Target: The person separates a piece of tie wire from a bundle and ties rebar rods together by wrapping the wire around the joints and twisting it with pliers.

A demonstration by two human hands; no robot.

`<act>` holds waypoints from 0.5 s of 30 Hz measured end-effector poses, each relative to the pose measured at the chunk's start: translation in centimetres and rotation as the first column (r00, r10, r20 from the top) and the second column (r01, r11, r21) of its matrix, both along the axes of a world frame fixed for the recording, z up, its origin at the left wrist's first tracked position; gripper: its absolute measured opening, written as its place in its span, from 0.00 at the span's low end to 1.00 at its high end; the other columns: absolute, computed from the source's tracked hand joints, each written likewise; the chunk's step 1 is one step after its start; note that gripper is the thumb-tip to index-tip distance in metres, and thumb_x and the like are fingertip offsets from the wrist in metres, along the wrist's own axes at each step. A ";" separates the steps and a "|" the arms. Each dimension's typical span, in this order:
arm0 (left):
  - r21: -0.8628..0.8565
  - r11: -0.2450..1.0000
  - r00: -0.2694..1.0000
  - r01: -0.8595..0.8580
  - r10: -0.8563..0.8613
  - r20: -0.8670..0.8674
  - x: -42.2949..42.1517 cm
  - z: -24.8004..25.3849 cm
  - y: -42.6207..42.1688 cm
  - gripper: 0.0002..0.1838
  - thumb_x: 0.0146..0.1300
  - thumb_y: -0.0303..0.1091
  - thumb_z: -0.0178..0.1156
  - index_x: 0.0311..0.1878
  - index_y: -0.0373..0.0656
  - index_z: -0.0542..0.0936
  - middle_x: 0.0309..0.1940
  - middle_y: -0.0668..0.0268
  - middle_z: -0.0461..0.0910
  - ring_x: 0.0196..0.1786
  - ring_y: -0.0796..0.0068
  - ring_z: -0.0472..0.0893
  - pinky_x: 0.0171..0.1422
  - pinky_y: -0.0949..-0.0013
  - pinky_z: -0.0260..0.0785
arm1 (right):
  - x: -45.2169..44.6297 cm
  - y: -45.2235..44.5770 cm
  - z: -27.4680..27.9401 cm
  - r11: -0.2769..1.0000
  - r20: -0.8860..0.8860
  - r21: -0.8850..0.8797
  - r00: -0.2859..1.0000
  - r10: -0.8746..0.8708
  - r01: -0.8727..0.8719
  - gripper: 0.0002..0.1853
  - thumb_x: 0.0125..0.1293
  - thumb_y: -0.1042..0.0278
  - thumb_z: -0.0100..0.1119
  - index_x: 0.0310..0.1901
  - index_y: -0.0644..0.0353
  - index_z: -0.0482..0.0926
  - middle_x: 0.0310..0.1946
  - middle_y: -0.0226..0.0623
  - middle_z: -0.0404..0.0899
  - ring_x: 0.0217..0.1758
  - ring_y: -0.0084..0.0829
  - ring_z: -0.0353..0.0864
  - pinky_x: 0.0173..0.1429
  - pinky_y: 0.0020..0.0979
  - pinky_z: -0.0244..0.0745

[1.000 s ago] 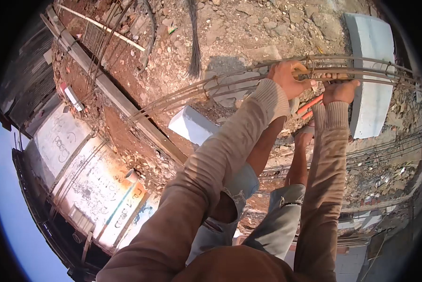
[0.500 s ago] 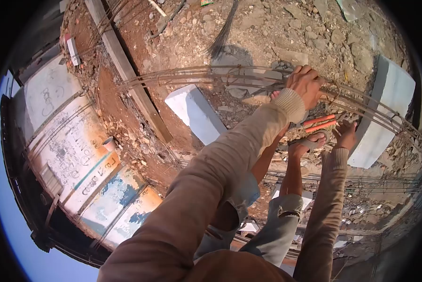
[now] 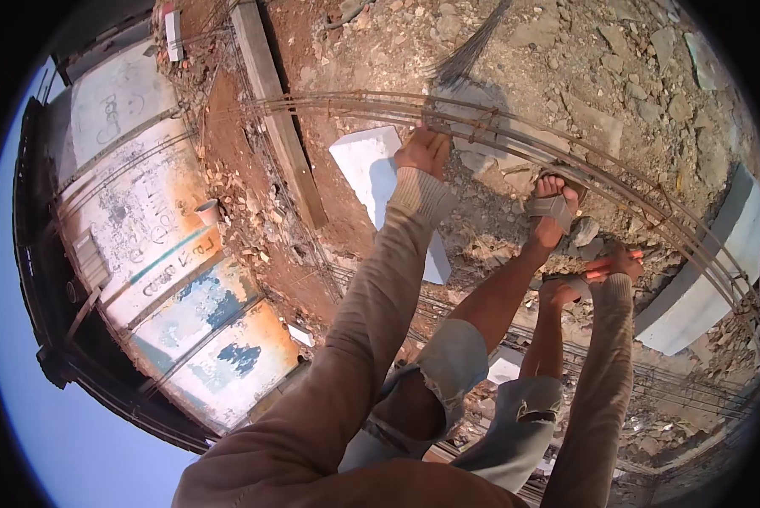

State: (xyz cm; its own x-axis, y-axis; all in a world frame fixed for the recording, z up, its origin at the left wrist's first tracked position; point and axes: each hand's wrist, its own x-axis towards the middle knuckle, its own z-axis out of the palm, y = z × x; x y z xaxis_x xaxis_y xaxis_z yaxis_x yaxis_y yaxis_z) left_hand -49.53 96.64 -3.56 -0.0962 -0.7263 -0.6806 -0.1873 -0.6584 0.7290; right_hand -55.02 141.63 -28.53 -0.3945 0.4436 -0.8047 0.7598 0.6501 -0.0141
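Note:
A long, narrow cage of rusty rebar (image 3: 515,135) curves across the view, tied with wire at several points. My left hand (image 3: 424,152) is closed at its near bar, left of the middle, with fingertips partly hidden. Lower right, my right hand (image 3: 621,264) is wrapped round a tool with orange handles (image 3: 598,271); its head is hidden, so its exact kind cannot be told. A sandalled foot (image 3: 553,207) stands close to the bars, between my hands. My other foot (image 3: 566,289) is beside the right hand.
A pale block (image 3: 363,152) lies near my left hand, and another pale block (image 3: 693,279) is under the cage's right end. A wooden beam (image 3: 278,118) crosses below the left end. A stick broom (image 3: 473,46) lies beyond on rubble. A small pot (image 3: 208,212) stands left.
My left hand has moved left along the rebar. My right hand, open beside the orange handles before, now grips them. A foot has come forward beside the bars. The view has shifted.

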 end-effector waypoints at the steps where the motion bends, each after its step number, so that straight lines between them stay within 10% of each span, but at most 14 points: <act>1: 0.010 0.999 0.998 -0.033 0.034 -0.061 0.1 -0.3 -0.6 0.26 0.71 0.46 0.62 0.58 0.32 0.70 0.54 0.54 0.72 0.57 0.58 0.75 0.64 0.59 0.71 | -0.6 0.2 0.5 0.999 0.039 0.010 0.999 -0.036 0.036 0.21 0.65 0.56 0.60 0.40 0.72 0.76 0.28 0.51 0.82 0.26 0.41 0.84 0.24 0.41 0.77; 4: 0.101 0.988 0.975 -0.115 0.132 -0.178 0.4 -1.8 -1.0 0.18 0.71 0.44 0.61 0.51 0.38 0.74 0.46 0.59 0.77 0.52 0.62 0.78 0.61 0.60 0.73 | -0.3 0.6 6.1 0.969 -0.106 -0.078 0.964 -0.242 0.235 0.17 0.67 0.57 0.54 0.34 0.67 0.73 0.20 0.42 0.76 0.19 0.37 0.77 0.18 0.39 0.71; 7: 0.103 0.986 0.981 -0.130 0.143 -0.131 0.0 -2.5 -1.5 0.15 0.69 0.46 0.63 0.46 0.44 0.75 0.37 0.65 0.78 0.47 0.65 0.79 0.58 0.59 0.73 | 0.9 4.6 12.8 0.810 0.190 -0.451 0.927 -0.323 0.375 0.18 0.73 0.52 0.46 0.34 0.61 0.70 0.20 0.39 0.73 0.16 0.36 0.72 0.18 0.36 0.68; 12: 0.307 0.945 0.957 -0.108 0.183 -0.224 0.2 -3.7 -2.2 0.17 0.64 0.48 0.68 0.45 0.47 0.76 0.36 0.67 0.78 0.44 0.66 0.79 0.55 0.59 0.73 | -0.3 -0.7 30.8 0.808 0.026 -0.556 0.967 0.252 -0.195 0.31 0.70 0.67 0.50 0.74 0.53 0.59 0.36 0.30 0.76 0.22 0.23 0.74 0.18 0.25 0.67; 15: 0.394 0.907 0.925 -0.150 0.270 -0.268 0.5 -5.2 -2.0 0.16 0.64 0.45 0.69 0.46 0.46 0.77 0.40 0.67 0.78 0.46 0.65 0.80 0.57 0.57 0.74 | -3.9 -5.3 34.7 0.502 -0.287 -0.583 0.740 0.608 -0.639 0.36 0.61 0.73 0.44 0.75 0.61 0.56 0.43 0.46 0.78 0.32 0.35 0.79 0.34 0.36 0.78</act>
